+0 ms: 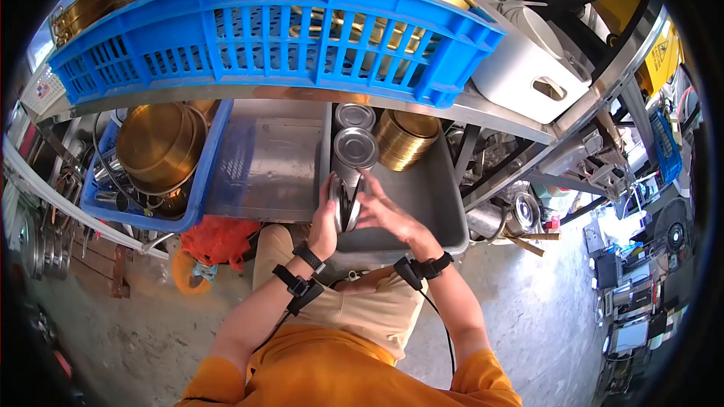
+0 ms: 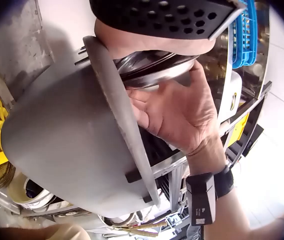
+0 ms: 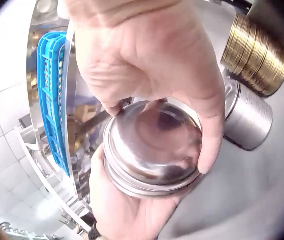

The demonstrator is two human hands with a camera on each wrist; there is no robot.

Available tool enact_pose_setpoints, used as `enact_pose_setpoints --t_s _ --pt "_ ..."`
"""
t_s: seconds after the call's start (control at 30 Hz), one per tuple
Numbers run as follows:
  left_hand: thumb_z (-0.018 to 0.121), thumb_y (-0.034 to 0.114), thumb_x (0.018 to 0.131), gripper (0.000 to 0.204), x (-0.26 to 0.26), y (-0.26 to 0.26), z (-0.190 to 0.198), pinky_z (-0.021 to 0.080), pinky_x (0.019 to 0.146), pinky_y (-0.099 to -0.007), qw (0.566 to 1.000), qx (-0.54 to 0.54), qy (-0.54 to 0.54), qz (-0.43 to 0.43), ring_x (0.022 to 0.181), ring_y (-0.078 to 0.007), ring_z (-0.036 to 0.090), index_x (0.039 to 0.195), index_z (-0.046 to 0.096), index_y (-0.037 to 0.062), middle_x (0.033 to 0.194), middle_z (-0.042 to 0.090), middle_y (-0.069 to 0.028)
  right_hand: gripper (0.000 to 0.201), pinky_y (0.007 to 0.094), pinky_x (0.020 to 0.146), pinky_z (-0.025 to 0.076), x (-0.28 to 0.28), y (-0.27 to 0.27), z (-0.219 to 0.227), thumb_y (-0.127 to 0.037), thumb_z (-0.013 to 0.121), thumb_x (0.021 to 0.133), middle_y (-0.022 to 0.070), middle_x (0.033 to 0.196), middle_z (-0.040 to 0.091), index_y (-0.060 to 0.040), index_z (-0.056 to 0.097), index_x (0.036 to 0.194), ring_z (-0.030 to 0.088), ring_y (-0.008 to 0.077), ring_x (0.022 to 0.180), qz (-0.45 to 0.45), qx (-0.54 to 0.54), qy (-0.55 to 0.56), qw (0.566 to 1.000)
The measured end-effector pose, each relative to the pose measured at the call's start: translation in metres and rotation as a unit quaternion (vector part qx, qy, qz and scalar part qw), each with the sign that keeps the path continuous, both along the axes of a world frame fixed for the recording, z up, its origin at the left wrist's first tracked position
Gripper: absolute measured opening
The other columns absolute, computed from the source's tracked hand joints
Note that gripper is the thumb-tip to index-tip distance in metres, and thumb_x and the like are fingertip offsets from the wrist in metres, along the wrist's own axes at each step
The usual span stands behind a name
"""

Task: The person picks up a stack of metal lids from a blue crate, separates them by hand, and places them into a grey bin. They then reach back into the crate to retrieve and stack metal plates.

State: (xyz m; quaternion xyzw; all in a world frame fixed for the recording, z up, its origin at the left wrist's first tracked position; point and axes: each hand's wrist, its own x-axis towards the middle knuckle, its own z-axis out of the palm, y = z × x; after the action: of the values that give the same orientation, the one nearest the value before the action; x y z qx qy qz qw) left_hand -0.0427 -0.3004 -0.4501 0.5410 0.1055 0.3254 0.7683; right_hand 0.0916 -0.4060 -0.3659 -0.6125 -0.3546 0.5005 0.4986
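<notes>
My left hand (image 1: pixel 325 220) holds a few shallow stainless steel dishes (image 1: pixel 346 205) on edge over the front of a grey plastic tub (image 1: pixel 445 211). From the other side my right hand (image 1: pixel 390 217) grips the rim of the nearest shiny dish (image 3: pixel 154 142), its thumb and fingers spread round it. A wedge-shaped gap parts the dishes (image 2: pixel 157 75) in the left wrist view. Inside the tub, just beyond the hands, stand stacks of the same steel dishes (image 1: pixel 355 148). Beside them is a stack of gold-coloured dishes (image 1: pixel 407 142).
Above the tub, a metal shelf (image 1: pixel 302 95) carries a blue crate (image 1: pixel 271 38) of gold-coloured ware and a white bin (image 1: pixel 520 79). To the left are a clear plastic container (image 1: pixel 264 158) and a blue basket (image 1: pixel 215 151) with gold-coloured pots (image 1: pixel 158 143).
</notes>
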Motion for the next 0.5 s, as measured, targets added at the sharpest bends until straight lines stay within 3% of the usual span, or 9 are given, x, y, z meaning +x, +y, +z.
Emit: enact_pose_setpoints --t_s 0.1,0.17,0.2,0.23,0.27,0.3,0.33,0.37,0.5 --pt "0.037 0.051 0.100 0.078 0.005 0.001 -0.012 0.021 0.121 -0.0362 1.000 -0.004 -0.016 0.015 0.148 -0.0254 0.030 0.159 0.020 0.0021 0.159 0.033 -0.0164 0.079 0.0393 0.092 0.057 0.035 0.005 0.001 -0.045 0.054 0.102 0.0223 0.134 0.048 -0.0187 0.007 0.160 0.064 0.0257 0.104 -0.080 0.051 -0.060 0.994" --pt "0.037 0.051 0.100 0.078 0.004 0.003 -0.017 0.020 0.121 -0.0367 0.999 0.026 0.021 0.010 0.148 -0.0264 0.030 0.159 0.020 0.0021 0.159 0.033 -0.0171 0.075 0.0399 0.091 0.056 0.054 0.017 0.003 -0.036 0.061 0.100 0.0202 0.130 0.049 -0.0146 0.015 0.155 0.062 0.0270 0.107 -0.123 0.073 -0.032 0.989" --pt "0.037 0.051 0.100 0.078 0.005 0.003 -0.017 0.020 0.121 -0.0367 0.999 0.027 0.020 0.009 0.148 -0.0264 0.030 0.159 0.020 0.0021 0.159 0.033 -0.0171 0.075 0.0397 0.091 0.055 0.068 0.028 -0.011 -0.031 0.065 0.098 0.0192 0.128 0.049 -0.0129 0.017 0.153 0.061 0.0262 0.110 -0.140 0.152 -0.079 0.975" --pt "0.039 0.045 0.099 0.075 0.006 0.003 -0.018 0.029 0.115 -0.0348 0.999 0.031 0.021 0.017 0.134 -0.0219 0.041 0.160 0.020 0.0061 0.151 0.040 -0.0119 0.075 0.0396 0.091 0.054 0.071 0.037 -0.013 -0.026 0.070 0.096 0.0183 0.127 0.049 -0.0113 0.019 0.150 0.059 0.0253 0.113 -0.157 0.229 -0.125 0.953" --pt "0.041 0.039 0.097 0.073 0.006 0.003 -0.018 0.038 0.109 -0.0329 0.999 0.034 0.023 0.026 0.120 -0.0174 0.052 0.161 0.020 0.0101 0.143 0.046 -0.0068 0.074 0.0420 0.094 0.051 0.072 0.042 -0.016 -0.014 0.076 0.089 0.0202 0.128 0.054 -0.0062 0.028 0.144 0.059 0.0296 0.118 -0.182 0.213 -0.132 0.951" --pt "0.041 0.039 0.097 0.073 0.006 0.004 -0.020 0.038 0.109 -0.0329 0.999 0.035 0.023 0.026 0.120 -0.0174 0.052 0.161 0.020 0.0101 0.143 0.046 -0.0068 0.074 0.0420 0.094 0.051 0.076 0.045 -0.026 -0.014 0.076 0.089 0.0202 0.128 0.054 -0.0062 0.028 0.144 0.059 0.0296 0.118 -0.182 0.213 -0.132 0.951" --pt "0.041 0.039 0.097 0.073 0.007 0.005 -0.022 0.038 0.109 -0.0330 0.998 0.044 0.022 0.026 0.120 -0.0176 0.052 0.161 0.020 0.0103 0.143 0.046 -0.0069 0.068 0.0432 0.097 0.050 0.086 0.049 -0.046 -0.013 0.076 0.087 0.0216 0.130 0.055 -0.0039 0.035 0.140 0.058 0.0332 0.121 -0.171 0.174 -0.321 0.915" --pt "0.041 0.039 0.097 0.073 0.006 0.005 -0.023 0.037 0.110 -0.0330 0.998 0.053 0.022 0.028 0.121 -0.0178 0.052 0.161 0.020 0.0106 0.143 0.046 -0.0070 0.062 0.0445 0.100 0.049 0.093 0.053 -0.063 -0.012 0.076 0.085 0.0230 0.133 0.056 -0.0016 0.043 0.137 0.057 0.0368 0.123 -0.153 0.128 -0.497 0.845" --pt "0.042 0.038 0.097 0.073 0.004 0.004 -0.018 0.038 0.109 -0.0327 0.999 0.033 0.018 0.021 0.119 -0.0171 0.052 0.161 0.020 0.0099 0.143 0.046 -0.0072 0.049 0.0452 0.104 0.047 0.097 0.056 -0.087 -0.010 0.076 0.082 0.0242 0.136 0.056 0.0026 0.056 0.125 0.054 0.0426 0.125 -0.121 0.032 -0.566 0.815"
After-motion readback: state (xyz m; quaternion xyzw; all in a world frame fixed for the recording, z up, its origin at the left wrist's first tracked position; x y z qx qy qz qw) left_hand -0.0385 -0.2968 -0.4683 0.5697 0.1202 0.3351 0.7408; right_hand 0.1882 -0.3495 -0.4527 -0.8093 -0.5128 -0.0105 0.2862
